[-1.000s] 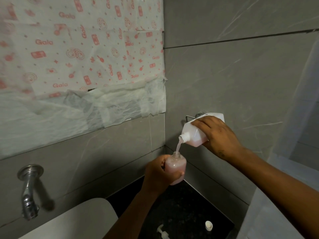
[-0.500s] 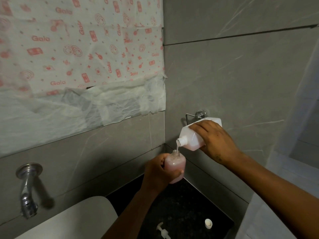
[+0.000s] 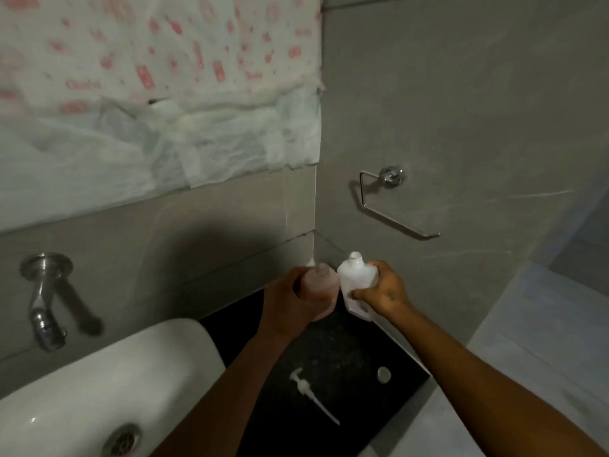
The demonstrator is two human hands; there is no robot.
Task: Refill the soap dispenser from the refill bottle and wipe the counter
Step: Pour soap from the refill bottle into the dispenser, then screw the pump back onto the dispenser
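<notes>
The step in hand looks like the end of the pour: both bottles stand mouth-up, side by side, above the dark counter in the corner, and no stream shows between them. To finish well, each bottle should stay level until it is set on a bare patch of the counter, clear of the loose parts lying there, so that nothing tips from the open necks; then the pump can go back on the dispenser and the cap on the refill.

Going from the left: a wall tap hangs over the white basin, both well apart from the work. The left hand is closed round the soap dispenser, fingers wrapped about its body; pink soap fills it to near the shoulder, though blur hides the exact level. Below, on the counter, lies the pump head with its long tube. Just right of the dispenser, almost touching it, the right hand grips the white refill bottle from its right side, thumb low at the front, fingers curled round the back; its neck is open. The small round cap rests on the counter near the right edge.

I see no wiping cloth anywhere, so the counter wipe is not yet begun.
</notes>
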